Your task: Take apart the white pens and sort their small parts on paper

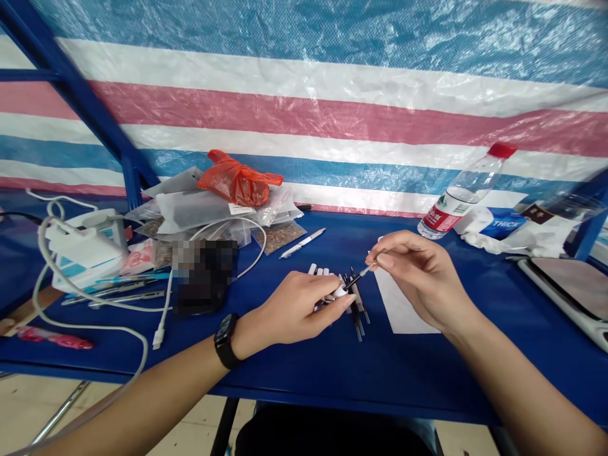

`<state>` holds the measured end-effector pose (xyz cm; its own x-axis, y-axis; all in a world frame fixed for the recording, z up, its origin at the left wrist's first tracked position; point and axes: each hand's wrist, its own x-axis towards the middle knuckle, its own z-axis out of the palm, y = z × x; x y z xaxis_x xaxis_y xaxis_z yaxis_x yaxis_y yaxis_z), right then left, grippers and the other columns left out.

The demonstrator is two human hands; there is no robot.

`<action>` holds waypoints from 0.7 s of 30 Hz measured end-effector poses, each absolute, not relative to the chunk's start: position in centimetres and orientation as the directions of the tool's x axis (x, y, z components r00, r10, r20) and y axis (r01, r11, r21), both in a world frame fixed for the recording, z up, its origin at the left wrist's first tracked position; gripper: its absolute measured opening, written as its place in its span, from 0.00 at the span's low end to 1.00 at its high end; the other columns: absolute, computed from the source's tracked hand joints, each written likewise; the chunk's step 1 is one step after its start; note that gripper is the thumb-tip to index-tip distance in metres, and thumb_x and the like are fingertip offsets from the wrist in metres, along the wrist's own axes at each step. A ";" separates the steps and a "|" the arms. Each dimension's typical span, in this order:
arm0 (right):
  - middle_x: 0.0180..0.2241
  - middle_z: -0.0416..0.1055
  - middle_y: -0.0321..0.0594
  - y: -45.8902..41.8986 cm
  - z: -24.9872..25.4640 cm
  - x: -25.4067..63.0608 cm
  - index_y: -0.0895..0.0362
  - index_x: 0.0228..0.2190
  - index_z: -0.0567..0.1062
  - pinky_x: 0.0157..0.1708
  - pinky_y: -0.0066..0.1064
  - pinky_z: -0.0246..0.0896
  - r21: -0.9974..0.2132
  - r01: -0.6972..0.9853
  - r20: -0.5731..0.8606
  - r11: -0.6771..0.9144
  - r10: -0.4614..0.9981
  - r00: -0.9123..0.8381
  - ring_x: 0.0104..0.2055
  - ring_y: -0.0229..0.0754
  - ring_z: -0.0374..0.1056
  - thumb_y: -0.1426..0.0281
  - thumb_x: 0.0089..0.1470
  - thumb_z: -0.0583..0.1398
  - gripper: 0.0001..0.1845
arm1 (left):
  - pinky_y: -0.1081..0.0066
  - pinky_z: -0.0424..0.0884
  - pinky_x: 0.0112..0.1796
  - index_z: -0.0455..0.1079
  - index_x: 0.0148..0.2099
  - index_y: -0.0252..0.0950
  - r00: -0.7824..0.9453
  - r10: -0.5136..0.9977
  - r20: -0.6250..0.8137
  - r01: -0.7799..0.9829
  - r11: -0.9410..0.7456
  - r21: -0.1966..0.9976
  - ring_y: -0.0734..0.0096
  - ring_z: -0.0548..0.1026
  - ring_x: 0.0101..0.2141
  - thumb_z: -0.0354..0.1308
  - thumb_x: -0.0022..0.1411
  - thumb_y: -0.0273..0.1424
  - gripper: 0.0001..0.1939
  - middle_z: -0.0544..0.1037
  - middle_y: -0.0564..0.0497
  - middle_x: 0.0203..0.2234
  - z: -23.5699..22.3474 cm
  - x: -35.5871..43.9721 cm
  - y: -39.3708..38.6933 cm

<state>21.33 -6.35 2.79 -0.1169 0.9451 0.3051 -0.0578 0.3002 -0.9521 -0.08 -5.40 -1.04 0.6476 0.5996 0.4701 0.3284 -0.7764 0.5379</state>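
Observation:
My left hand (299, 304), with a black watch at its wrist, pinches a white pen barrel (340, 292) over the table. In my right hand (413, 272), thumb and forefinger grip the rear of a dark pen refill (355, 279). The refill slants down to the left, its lower end at the mouth of the barrel; how far it goes in I cannot tell. Below and beside my left hand lie several loose refills (359, 320) and several white pen parts (319, 271), partly hidden by the hand. A sheet of white paper (403, 320) lies under my right hand.
A white pen (303, 242) lies farther back, near plastic bags and an orange bag (240, 180). White cables (90, 297) and a blurred dark object (202, 278) are at left. A water bottle (463, 193), tissue pack (503, 225) and grey-edged device (567, 294) stand at right.

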 end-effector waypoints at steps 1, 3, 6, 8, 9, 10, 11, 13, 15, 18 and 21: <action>0.30 0.79 0.37 -6.3 2.7 21.4 0.49 0.30 0.81 0.38 0.38 0.75 -0.952 -0.057 0.306 0.301 0.943 -0.129 0.35 0.44 0.76 0.61 0.49 0.73 0.09 | 0.71 0.53 0.23 0.52 0.27 0.39 0.644 0.596 0.480 0.318 -0.779 0.540 0.78 0.61 0.17 0.50 0.74 0.34 0.20 0.63 0.59 0.16 -1.0 -0.1 -5.4; 0.31 0.79 0.36 -6.3 2.4 21.4 0.50 0.31 0.82 0.40 0.38 0.75 -0.952 -0.064 0.307 0.301 0.939 -0.152 0.35 0.43 0.76 0.63 0.50 0.72 0.07 | 0.71 0.53 0.23 0.51 0.28 0.39 0.637 0.588 0.498 0.299 -0.784 0.544 0.78 0.61 0.18 0.51 0.73 0.34 0.20 0.63 0.59 0.17 -1.0 -0.1 -5.4; 0.32 0.80 0.36 -6.3 2.0 21.2 0.50 0.31 0.82 0.40 0.36 0.75 -0.949 -0.074 0.315 0.306 0.931 -0.184 0.35 0.41 0.76 0.66 0.51 0.72 0.05 | 0.72 0.54 0.23 0.53 0.28 0.39 0.642 0.595 0.483 0.292 -0.773 0.563 0.78 0.62 0.18 0.51 0.73 0.33 0.19 0.65 0.59 0.17 -1.0 -0.2 -5.3; 0.32 0.79 0.36 -6.3 1.7 20.9 0.50 0.31 0.83 0.39 0.33 0.74 -0.953 -0.070 0.304 0.296 0.932 -0.200 0.34 0.39 0.75 0.67 0.51 0.72 0.04 | 0.72 0.55 0.24 0.55 0.28 0.39 0.647 0.609 0.460 0.300 -0.757 0.580 0.78 0.64 0.19 0.51 0.73 0.33 0.18 0.67 0.59 0.18 -1.0 -0.2 -5.3; 0.32 0.79 0.36 -6.3 1.6 20.8 0.51 0.31 0.83 0.38 0.32 0.74 -0.957 -0.066 0.291 0.283 0.934 -0.207 0.33 0.39 0.75 0.67 0.52 0.72 0.03 | 0.73 0.55 0.24 0.56 0.28 0.39 0.648 0.616 0.448 0.303 -0.749 0.589 0.78 0.64 0.19 0.51 0.73 0.33 0.18 0.68 0.58 0.18 -1.1 -0.2 -5.3; 0.32 0.79 0.37 -6.3 1.6 20.7 0.51 0.31 0.83 0.37 0.32 0.73 -0.962 -0.064 0.274 0.267 0.938 -0.214 0.33 0.39 0.74 0.66 0.52 0.71 0.03 | 0.73 0.56 0.24 0.57 0.28 0.39 0.648 0.623 0.439 0.304 -0.740 0.600 0.78 0.66 0.19 0.52 0.72 0.33 0.18 0.69 0.58 0.18 -1.1 -0.1 -5.4; 0.32 0.79 0.37 -6.2 1.5 20.7 0.51 0.30 0.83 0.37 0.32 0.73 -0.966 -0.063 0.259 0.251 0.940 -0.221 0.32 0.39 0.74 0.66 0.53 0.71 0.04 | 0.73 0.57 0.24 0.58 0.28 0.38 0.648 0.629 0.429 0.303 -0.730 0.612 0.77 0.67 0.20 0.53 0.72 0.33 0.17 0.70 0.58 0.18 -1.2 -0.1 -5.4; 0.32 0.79 0.37 -6.3 1.4 20.7 0.51 0.32 0.83 0.37 0.33 0.73 -0.971 -0.067 0.238 0.229 0.937 -0.255 0.33 0.40 0.74 0.65 0.52 0.71 0.05 | 0.74 0.57 0.24 0.59 0.27 0.38 0.643 0.647 0.410 0.299 -0.705 0.643 0.77 0.68 0.20 0.54 0.71 0.34 0.17 0.71 0.57 0.19 -1.3 0.0 -5.3; 0.34 0.79 0.38 -6.3 1.3 20.6 0.51 0.35 0.82 0.36 0.33 0.73 -0.975 -0.057 0.222 0.216 0.920 -0.322 0.34 0.41 0.74 0.66 0.52 0.72 0.07 | 0.74 0.57 0.23 0.59 0.26 0.38 0.628 0.665 0.403 0.295 -0.683 0.668 0.78 0.66 0.19 0.55 0.70 0.34 0.18 0.69 0.58 0.17 -1.5 0.1 -5.3; 0.35 0.79 0.38 -6.7 0.8 20.2 0.51 0.37 0.82 0.34 0.32 0.71 -0.969 0.013 0.220 0.246 0.888 -0.404 0.33 0.40 0.73 0.67 0.52 0.71 0.09 | 0.75 0.57 0.23 0.61 0.25 0.37 0.612 0.690 0.387 0.314 -0.661 0.682 0.78 0.65 0.18 0.59 0.66 0.32 0.16 0.67 0.59 0.16 -1.6 0.3 -5.3; 0.35 0.77 0.38 -7.2 0.2 19.4 0.52 0.36 0.82 0.32 0.31 0.69 -0.936 0.088 0.284 0.342 0.877 -0.387 0.32 0.38 0.72 0.69 0.52 0.71 0.07 | 0.77 0.61 0.26 0.69 0.29 0.37 0.604 0.722 0.337 0.332 -0.612 0.717 0.75 0.72 0.23 0.61 0.62 0.28 0.08 0.74 0.57 0.20 -1.7 0.6 -5.4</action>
